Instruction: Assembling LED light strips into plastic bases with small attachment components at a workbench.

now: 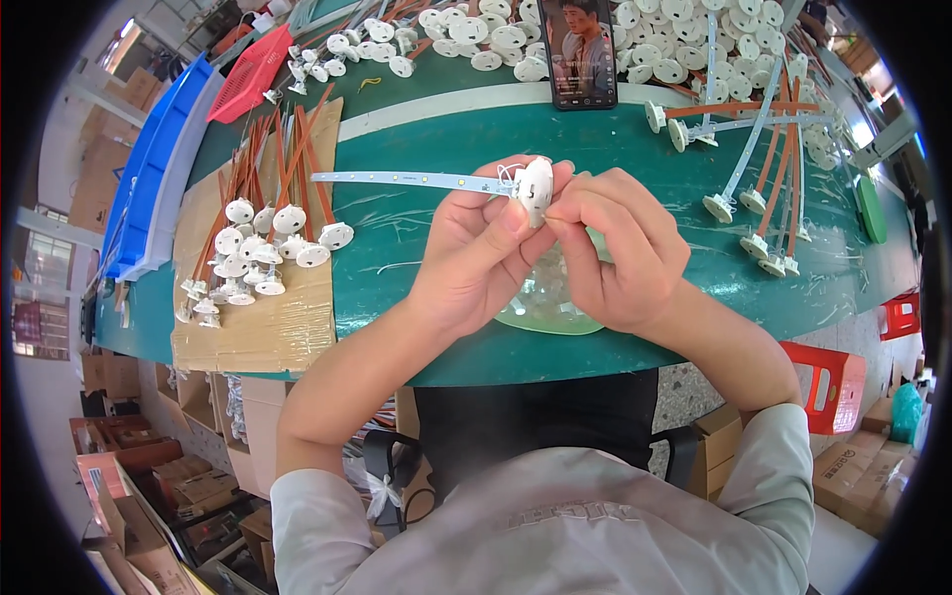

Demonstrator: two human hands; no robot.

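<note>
Both hands meet above the green table (645, 188). My left hand (476, 248) pinches a small white round cap (535, 188) between thumb and fingers. A thin pale strip (397, 179) with small yellow dots runs left from the cap. My right hand (620, 248) holds the cap's right side, fingertips pressed against it. Thin white wires loop at the joint between cap and strip. Beneath the hands lies a clear plastic bag (545, 302) of small parts.
A cardboard sheet (263, 317) at left carries a pile of finished strips with white caps (253, 248). More strips lie at right (769, 198). Loose white caps (496, 40) and a phone (578, 50) stand at the back. Blue trays (149, 178) and a red basket (248, 74) sit far left.
</note>
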